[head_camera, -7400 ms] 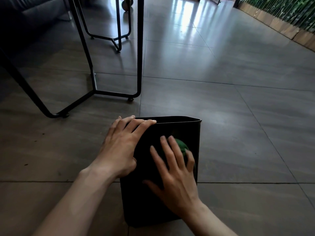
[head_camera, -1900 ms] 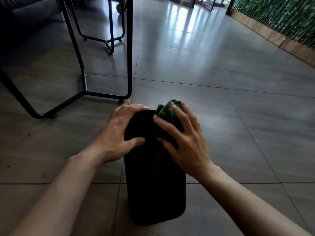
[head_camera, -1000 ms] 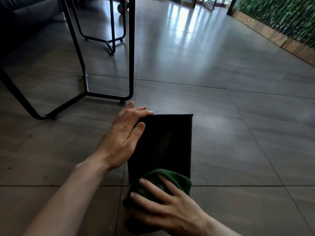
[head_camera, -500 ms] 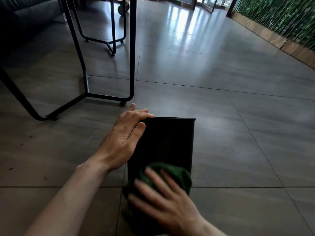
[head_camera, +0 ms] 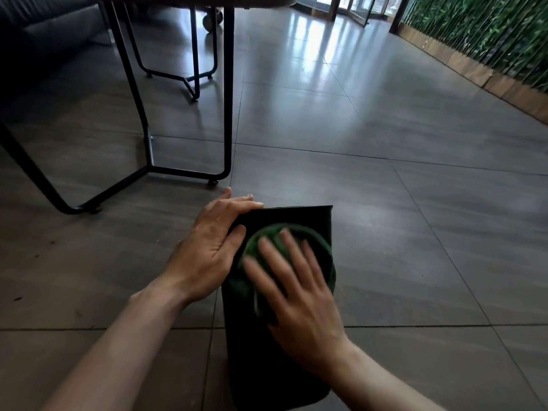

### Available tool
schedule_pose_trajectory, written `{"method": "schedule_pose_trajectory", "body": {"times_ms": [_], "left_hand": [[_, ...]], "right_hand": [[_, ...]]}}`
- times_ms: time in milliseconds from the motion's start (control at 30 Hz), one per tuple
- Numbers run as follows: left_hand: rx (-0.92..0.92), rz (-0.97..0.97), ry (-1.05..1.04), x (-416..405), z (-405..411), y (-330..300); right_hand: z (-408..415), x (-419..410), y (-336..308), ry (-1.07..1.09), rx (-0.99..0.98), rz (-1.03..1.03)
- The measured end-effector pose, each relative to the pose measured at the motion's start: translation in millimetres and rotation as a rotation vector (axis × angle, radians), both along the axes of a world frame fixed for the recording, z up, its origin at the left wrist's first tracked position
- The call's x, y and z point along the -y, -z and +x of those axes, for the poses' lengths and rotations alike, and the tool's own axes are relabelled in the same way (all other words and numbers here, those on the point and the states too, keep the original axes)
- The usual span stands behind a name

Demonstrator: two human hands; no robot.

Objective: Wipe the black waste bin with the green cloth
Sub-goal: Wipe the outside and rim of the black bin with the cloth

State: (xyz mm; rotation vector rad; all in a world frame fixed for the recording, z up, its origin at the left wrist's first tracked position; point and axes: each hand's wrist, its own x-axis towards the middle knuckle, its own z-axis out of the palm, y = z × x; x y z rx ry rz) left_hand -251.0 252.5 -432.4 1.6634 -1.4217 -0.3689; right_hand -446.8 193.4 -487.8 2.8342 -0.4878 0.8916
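The black waste bin (head_camera: pixel 249 354) lies on its side on the tiled floor, its far edge pointing away from me. My left hand (head_camera: pixel 210 247) rests flat on the bin's far left corner, fingers over the edge, steadying it. My right hand (head_camera: pixel 296 295) presses the green cloth (head_camera: pixel 314 244) flat against the bin's upper face, fingers spread and blurred with motion. Most of the cloth is hidden under that hand.
Black metal table legs (head_camera: pixel 226 114) and a base frame (head_camera: pixel 112 188) stand on the floor just beyond and left of the bin. A dark sofa (head_camera: pixel 38 40) is at far left. A wooden planter edge (head_camera: pixel 504 87) with green plants runs along the right.
My right hand has slid the green cloth from the bin's near end up toward its far end. My left hand has stayed on the far left corner.
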Motion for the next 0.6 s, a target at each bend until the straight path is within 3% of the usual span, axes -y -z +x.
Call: {"method": "schedule_pose_trajectory", "body": {"times_ms": [167, 400, 500, 600], "left_hand": [[0.008, 0.004, 0.044, 4, -8, -1], [0.007, -0.007, 0.030, 9, -10, -2], [0.001, -0.023, 0.019, 8, -8, -2], [-0.006, -0.024, 0.034, 5, -6, -2]], "right_hand": [[-70, -17, 38, -0.199, -0.257, -0.225], [-14, 19, -27, 0.143, 0.053, 0.162], [3, 5, -22, 0.086, 0.069, 0.114], [-17, -18, 8, -0.080, -0.082, -0.020]]}}
